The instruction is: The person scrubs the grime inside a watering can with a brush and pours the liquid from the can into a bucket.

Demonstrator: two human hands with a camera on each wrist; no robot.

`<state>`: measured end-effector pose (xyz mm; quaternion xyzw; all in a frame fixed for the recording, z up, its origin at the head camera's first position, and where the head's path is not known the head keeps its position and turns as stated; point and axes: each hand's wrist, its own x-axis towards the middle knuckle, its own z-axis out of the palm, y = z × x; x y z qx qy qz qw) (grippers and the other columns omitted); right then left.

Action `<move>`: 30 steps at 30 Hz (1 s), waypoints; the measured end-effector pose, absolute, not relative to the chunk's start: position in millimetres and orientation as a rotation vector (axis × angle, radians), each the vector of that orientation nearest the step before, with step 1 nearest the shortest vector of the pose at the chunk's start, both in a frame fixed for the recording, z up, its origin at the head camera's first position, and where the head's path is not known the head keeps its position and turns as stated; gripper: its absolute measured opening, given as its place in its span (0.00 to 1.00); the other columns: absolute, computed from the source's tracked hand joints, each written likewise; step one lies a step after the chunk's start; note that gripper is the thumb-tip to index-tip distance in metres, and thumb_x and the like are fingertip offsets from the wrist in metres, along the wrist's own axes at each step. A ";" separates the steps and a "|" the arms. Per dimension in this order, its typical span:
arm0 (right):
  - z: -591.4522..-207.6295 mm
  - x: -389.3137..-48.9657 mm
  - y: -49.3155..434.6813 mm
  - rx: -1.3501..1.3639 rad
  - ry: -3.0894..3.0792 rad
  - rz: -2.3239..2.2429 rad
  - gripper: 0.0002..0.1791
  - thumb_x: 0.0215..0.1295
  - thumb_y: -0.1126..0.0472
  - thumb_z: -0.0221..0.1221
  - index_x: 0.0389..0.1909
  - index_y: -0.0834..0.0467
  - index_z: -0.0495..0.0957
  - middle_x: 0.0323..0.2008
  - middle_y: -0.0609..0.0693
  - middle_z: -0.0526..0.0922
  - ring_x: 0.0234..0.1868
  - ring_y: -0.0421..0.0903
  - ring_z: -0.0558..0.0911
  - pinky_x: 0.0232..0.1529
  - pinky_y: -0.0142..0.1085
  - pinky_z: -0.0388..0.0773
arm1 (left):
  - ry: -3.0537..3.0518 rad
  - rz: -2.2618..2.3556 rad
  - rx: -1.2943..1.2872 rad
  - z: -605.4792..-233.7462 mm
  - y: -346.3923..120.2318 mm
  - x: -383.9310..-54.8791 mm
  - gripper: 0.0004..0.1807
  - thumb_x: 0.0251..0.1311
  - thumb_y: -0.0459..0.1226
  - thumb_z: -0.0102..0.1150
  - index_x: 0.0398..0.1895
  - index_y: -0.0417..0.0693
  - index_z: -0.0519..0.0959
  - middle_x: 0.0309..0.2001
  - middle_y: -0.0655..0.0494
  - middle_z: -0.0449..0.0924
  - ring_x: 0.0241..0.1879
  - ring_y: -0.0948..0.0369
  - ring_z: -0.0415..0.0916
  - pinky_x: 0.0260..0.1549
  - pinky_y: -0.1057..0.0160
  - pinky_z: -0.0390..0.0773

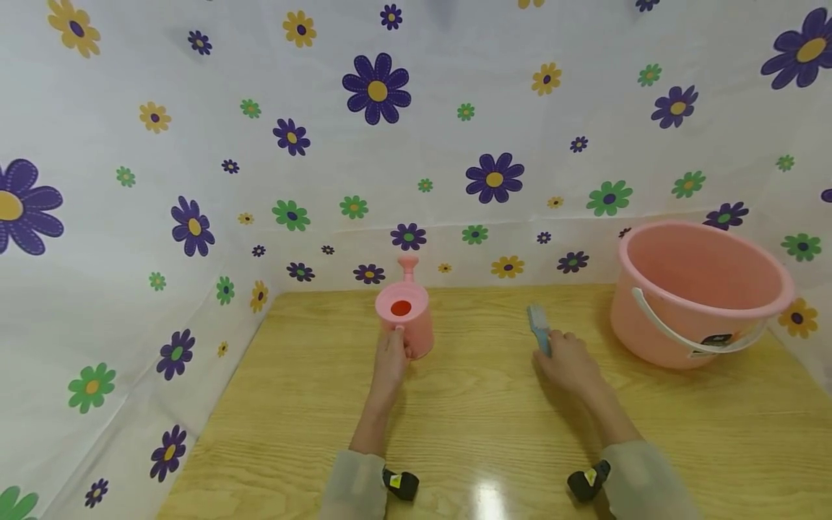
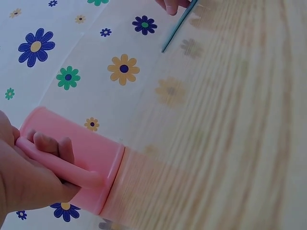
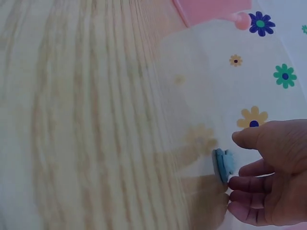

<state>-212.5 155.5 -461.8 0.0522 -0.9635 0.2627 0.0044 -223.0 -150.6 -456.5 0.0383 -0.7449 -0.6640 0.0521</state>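
Observation:
A pink watering can point(image 1: 417, 332) stands on the wooden table, its spout pointing toward the back wall. My left hand point(image 1: 390, 357) grips its handle; in the left wrist view the fingers curl round that pink handle point(image 2: 60, 165). Farther right lies a small blue brush point(image 1: 539, 325), bristle end away from me. My right hand point(image 1: 572, 363) is at the brush's near end. From the right wrist, the thumb point(image 3: 247, 139) stands apart from the fingers, and the blue brush point(image 3: 221, 165) shows between them, fingertips right at its side.
A large pink bucket point(image 1: 650, 325) with a white handle point(image 1: 676, 336) stands at the right of the table point(image 1: 481, 419). A white sheet with printed flowers point(image 1: 442, 137) hangs behind the table and along its left side.

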 end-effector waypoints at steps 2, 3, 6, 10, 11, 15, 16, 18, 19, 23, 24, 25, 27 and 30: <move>-464.2 -215.9 154.5 0.112 -3.026 0.806 0.20 0.70 0.56 0.55 0.42 0.74 0.74 0.38 0.67 0.74 0.37 0.61 0.74 0.31 0.50 0.73 | -2.258 -2.012 0.106 -457.2 -149.5 -223.6 0.19 0.78 0.43 0.32 0.28 0.45 0.65 0.24 0.56 0.62 0.27 0.59 0.61 0.30 0.63 0.64; -465.7 -217.6 153.9 0.086 -3.031 0.802 0.18 0.70 0.56 0.55 0.37 0.71 0.74 0.37 0.65 0.73 0.36 0.59 0.73 0.29 0.48 0.72 | -2.247 -2.017 0.097 -457.5 -148.9 -223.7 0.18 0.78 0.43 0.32 0.31 0.46 0.67 0.27 0.56 0.65 0.30 0.59 0.63 0.33 0.63 0.65; -469.4 -221.0 152.2 0.025 -3.028 0.793 0.17 0.70 0.56 0.55 0.29 0.67 0.74 0.34 0.63 0.71 0.34 0.57 0.72 0.26 0.45 0.70 | -2.203 -2.032 0.056 -457.9 -147.2 -224.5 0.16 0.78 0.43 0.34 0.47 0.44 0.71 0.39 0.54 0.70 0.41 0.58 0.67 0.43 0.59 0.67; -472.0 -223.2 149.4 -0.037 -3.008 0.786 0.16 0.69 0.58 0.56 0.25 0.64 0.74 0.31 0.60 0.71 0.28 0.52 0.72 0.22 0.40 0.68 | -2.183 -2.000 0.113 -461.0 -145.6 -223.8 0.22 0.77 0.45 0.37 0.66 0.46 0.66 0.54 0.48 0.72 0.51 0.51 0.68 0.53 0.53 0.69; -472.3 -223.5 148.7 -0.054 -3.005 0.786 0.16 0.69 0.58 0.57 0.23 0.64 0.73 0.29 0.59 0.72 0.26 0.51 0.71 0.20 0.39 0.68 | -2.189 -1.980 0.144 -462.0 -145.5 -223.4 0.24 0.76 0.46 0.37 0.68 0.46 0.66 0.57 0.47 0.72 0.53 0.51 0.69 0.55 0.51 0.69; -472.4 -224.9 146.4 -0.122 -2.987 0.798 0.17 0.66 0.61 0.58 0.18 0.62 0.71 0.25 0.56 0.72 0.23 0.49 0.71 0.19 0.38 0.67 | -2.191 -1.879 0.276 -462.8 -146.8 -220.9 0.24 0.74 0.46 0.40 0.63 0.43 0.73 0.59 0.46 0.76 0.54 0.53 0.73 0.59 0.48 0.71; -472.3 -225.2 146.6 -0.138 -2.983 0.805 0.17 0.66 0.61 0.58 0.17 0.61 0.71 0.25 0.56 0.72 0.23 0.49 0.72 0.19 0.39 0.68 | -2.183 -1.870 0.303 -462.5 -147.3 -220.4 0.23 0.73 0.47 0.41 0.60 0.43 0.75 0.54 0.45 0.79 0.50 0.52 0.75 0.53 0.49 0.75; -472.0 -226.2 147.3 -0.166 -2.978 0.802 0.16 0.65 0.62 0.58 0.17 0.62 0.71 0.25 0.57 0.73 0.24 0.51 0.74 0.20 0.42 0.70 | -2.160 -1.865 0.340 -461.5 -148.5 -219.7 0.20 0.72 0.47 0.43 0.49 0.43 0.79 0.42 0.45 0.80 0.38 0.54 0.76 0.40 0.55 0.78; -471.9 -226.9 147.9 -0.181 -2.978 0.798 0.15 0.64 0.63 0.57 0.18 0.62 0.71 0.26 0.58 0.73 0.25 0.52 0.74 0.20 0.43 0.71 | -2.143 -1.880 0.350 -461.2 -149.1 -219.6 0.19 0.72 0.47 0.43 0.43 0.42 0.79 0.36 0.47 0.78 0.33 0.56 0.74 0.33 0.58 0.77; -469.7 -230.6 150.3 -0.243 -3.012 0.805 0.11 0.61 0.64 0.55 0.21 0.63 0.72 0.27 0.60 0.74 0.27 0.54 0.76 0.23 0.47 0.73 | -2.053 -1.967 0.361 -462.9 -152.2 -220.9 0.21 0.74 0.49 0.45 0.25 0.45 0.71 0.24 0.56 0.67 0.23 0.61 0.64 0.23 0.67 0.66; -469.0 -231.9 151.2 -0.255 -3.028 0.815 0.10 0.61 0.65 0.54 0.22 0.63 0.72 0.26 0.59 0.74 0.27 0.54 0.76 0.23 0.46 0.72 | -2.033 -1.988 0.360 -463.5 -152.8 -221.3 0.23 0.74 0.50 0.45 0.23 0.46 0.69 0.24 0.57 0.66 0.23 0.62 0.63 0.23 0.68 0.66; -468.2 -233.3 152.3 -0.264 -3.048 0.827 0.09 0.60 0.65 0.53 0.22 0.63 0.72 0.25 0.58 0.74 0.26 0.53 0.75 0.22 0.45 0.71 | -2.014 -2.009 0.359 -463.9 -153.3 -221.9 0.24 0.75 0.51 0.45 0.22 0.47 0.67 0.23 0.58 0.65 0.24 0.62 0.63 0.23 0.67 0.65; -466.2 -236.2 154.8 -0.274 -3.083 0.855 0.08 0.59 0.64 0.53 0.21 0.62 0.72 0.23 0.55 0.73 0.24 0.51 0.73 0.21 0.43 0.69 | -1.990 -2.038 0.354 -464.1 -153.9 -222.9 0.25 0.75 0.52 0.44 0.21 0.49 0.67 0.23 0.58 0.64 0.24 0.61 0.62 0.25 0.66 0.65; -463.0 -238.5 158.9 -0.270 -3.130 0.891 0.08 0.57 0.64 0.52 0.21 0.60 0.70 0.20 0.52 0.71 0.22 0.48 0.70 0.20 0.40 0.66 | -2.025 -2.028 0.347 -462.0 -153.9 -224.2 0.26 0.75 0.53 0.44 0.22 0.47 0.67 0.23 0.57 0.65 0.26 0.60 0.64 0.28 0.64 0.67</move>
